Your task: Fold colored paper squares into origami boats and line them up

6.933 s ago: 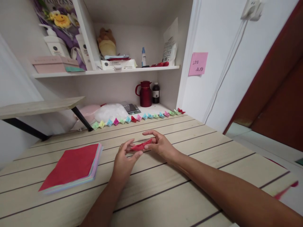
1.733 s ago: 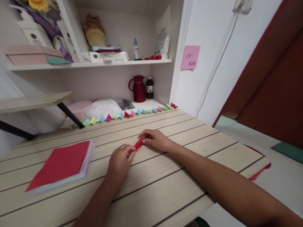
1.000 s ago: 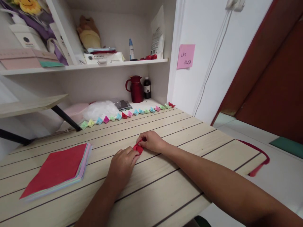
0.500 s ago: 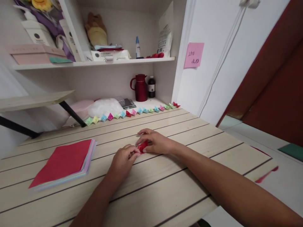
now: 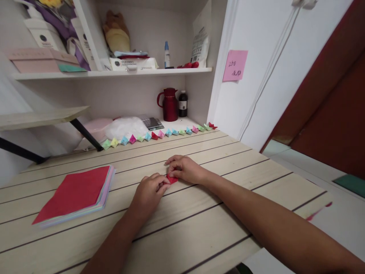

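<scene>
A small folded piece of red paper (image 5: 172, 180) lies near the middle of the striped table, partly hidden by fingers. My left hand (image 5: 151, 191) pinches its left edge between thumb and fingers. From the far right side, my right hand (image 5: 184, 169) closes thumb and fingertips on the paper's upper part. Left of both hands sits a stack of square paper (image 5: 72, 193), red on top with pastel sheets below. Along the table's back edge runs a row of small folded paper boats (image 5: 132, 139) in several colours.
A black-legged raised shelf (image 5: 42, 118) stands at the back left. Behind the paper row are a white plastic bag (image 5: 125, 128), a dark red jug (image 5: 170, 104) and a dark bottle (image 5: 183, 103). The table (image 5: 285, 192) ends at the right, above the floor.
My right thumb and fingers have come together over the red paper, whose raised pointed flap now lies lower. My left hand keeps its pinch. The view has shifted slightly.
</scene>
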The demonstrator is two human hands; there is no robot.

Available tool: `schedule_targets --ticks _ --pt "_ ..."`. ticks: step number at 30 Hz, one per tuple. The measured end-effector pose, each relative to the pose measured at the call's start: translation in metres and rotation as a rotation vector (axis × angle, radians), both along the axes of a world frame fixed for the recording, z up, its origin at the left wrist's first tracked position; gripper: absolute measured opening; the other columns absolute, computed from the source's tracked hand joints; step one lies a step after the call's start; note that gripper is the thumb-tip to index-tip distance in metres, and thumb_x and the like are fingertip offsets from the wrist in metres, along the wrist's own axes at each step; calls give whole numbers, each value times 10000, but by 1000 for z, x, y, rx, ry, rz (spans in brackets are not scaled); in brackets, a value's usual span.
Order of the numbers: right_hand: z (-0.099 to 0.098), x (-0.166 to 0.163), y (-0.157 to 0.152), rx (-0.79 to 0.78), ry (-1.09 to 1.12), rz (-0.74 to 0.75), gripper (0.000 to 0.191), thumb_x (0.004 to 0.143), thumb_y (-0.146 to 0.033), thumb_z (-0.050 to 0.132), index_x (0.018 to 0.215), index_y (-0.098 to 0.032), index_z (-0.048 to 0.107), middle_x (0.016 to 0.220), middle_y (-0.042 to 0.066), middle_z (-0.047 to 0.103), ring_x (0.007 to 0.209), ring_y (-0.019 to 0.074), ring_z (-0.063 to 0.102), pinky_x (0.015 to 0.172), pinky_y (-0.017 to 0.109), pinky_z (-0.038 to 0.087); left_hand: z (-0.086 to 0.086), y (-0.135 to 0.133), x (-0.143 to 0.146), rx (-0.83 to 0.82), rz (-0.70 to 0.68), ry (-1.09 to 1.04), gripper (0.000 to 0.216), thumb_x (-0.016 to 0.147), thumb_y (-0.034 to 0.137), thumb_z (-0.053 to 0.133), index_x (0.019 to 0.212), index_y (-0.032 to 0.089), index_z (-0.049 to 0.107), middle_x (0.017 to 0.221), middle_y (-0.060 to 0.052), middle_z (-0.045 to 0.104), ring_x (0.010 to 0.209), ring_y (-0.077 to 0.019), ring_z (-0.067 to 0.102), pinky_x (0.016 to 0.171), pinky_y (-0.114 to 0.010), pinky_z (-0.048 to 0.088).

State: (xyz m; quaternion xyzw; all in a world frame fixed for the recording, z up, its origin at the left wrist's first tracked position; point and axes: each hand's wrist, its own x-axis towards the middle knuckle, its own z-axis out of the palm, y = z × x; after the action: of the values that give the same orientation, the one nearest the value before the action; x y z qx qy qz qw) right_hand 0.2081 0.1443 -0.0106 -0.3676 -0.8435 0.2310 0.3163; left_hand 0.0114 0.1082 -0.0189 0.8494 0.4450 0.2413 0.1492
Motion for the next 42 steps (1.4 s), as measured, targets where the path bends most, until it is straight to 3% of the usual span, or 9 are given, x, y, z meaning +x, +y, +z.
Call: schedule_targets --ticks 9,13,17,23,34,38,42 --pt "-2 5 3 -41 53 24 87 788 -133 679 811 -200 729 1057 59 649 1115 200 582 948 315 450 1 -2 -1 13 12 5 125 849 220 564 825 235 685 827 -9 689 743 -173 594 710 -305 409" --pt "5 14 2 -155 124 -19 188 839 -193 620 1010 -217 697 1034 39 680 925 164 629 854 304 487 2 -4 -2 45 28 6 156 860 216 541 832 247 692 851 -10 695 766 -179 600 743 -321 408" --pt "9 26 5 -258 126 -37 224 831 -135 563 1006 -197 687 948 29 703 826 144 627 760 270 488 3 -5 -1 49 29 27 190 854 186 540 920 262 702 879 -15 685 786 -182 600 756 -325 406" --pt "10 33 7 -236 100 -5 281 775 -68 546 991 -195 672 918 18 692 827 136 621 754 260 478 2 -5 -2 55 74 23 260 824 153 557 1030 265 670 876 -1 653 770 -170 586 761 -315 401" --pt "8 29 6 -237 107 -70 301 788 -128 602 1077 -205 642 985 33 678 851 155 623 785 298 499 -3 0 -10 43 207 -131 321 792 206 580 1110 254 587 882 4 546 618 -135 524 624 -288 451" --pt "7 33 7 -239 85 -33 325 764 -131 635 1080 -209 634 965 29 668 861 157 612 799 307 495 -4 3 -17 68 282 -295 222 845 229 503 1048 236 592 1045 -42 506 758 -152 588 754 -343 511" --pt "7 34 7 -290 91 -22 407 728 -159 693 1123 -223 618 967 24 661 825 146 605 774 300 497 -9 10 -23 40 353 -395 321 839 252 512 1155 233 567 1178 -85 440 976 -204 600 875 -406 515"
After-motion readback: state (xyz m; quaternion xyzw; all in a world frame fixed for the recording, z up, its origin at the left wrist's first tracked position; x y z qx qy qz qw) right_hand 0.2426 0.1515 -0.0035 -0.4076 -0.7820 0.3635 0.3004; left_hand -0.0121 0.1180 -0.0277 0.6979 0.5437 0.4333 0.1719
